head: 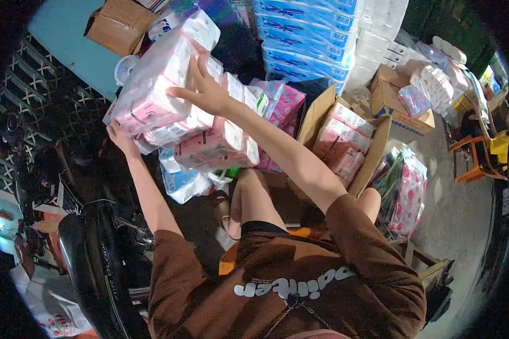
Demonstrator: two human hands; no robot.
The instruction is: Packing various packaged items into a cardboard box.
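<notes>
Both my hands are on a plastic-wrapped pink-and-white tissue pack (161, 80) at the upper left. My left hand (123, 137) grips its lower left corner, the fingers partly hidden behind the wrap. Across its right side lies my right hand (203, 87), thumb and fingers spread against the plastic. Beneath it are more pink-and-white tissue packs (212, 144), piled in front of my knees. A blue-and-white plastic pack (180, 180) shows under that pile. Right of it, an open cardboard box (371, 156) holds similar pink tissue packs (343, 140).
Blue tissue packs (305, 38) form a tall stack at the back. A closed carton (401, 97) stands right, near an orange stool (475, 156). Pink patterned packs (407, 195) sit beside my knee. Left are a motorbike seat (91, 271), a small fan (127, 70) and a cardboard box (121, 27).
</notes>
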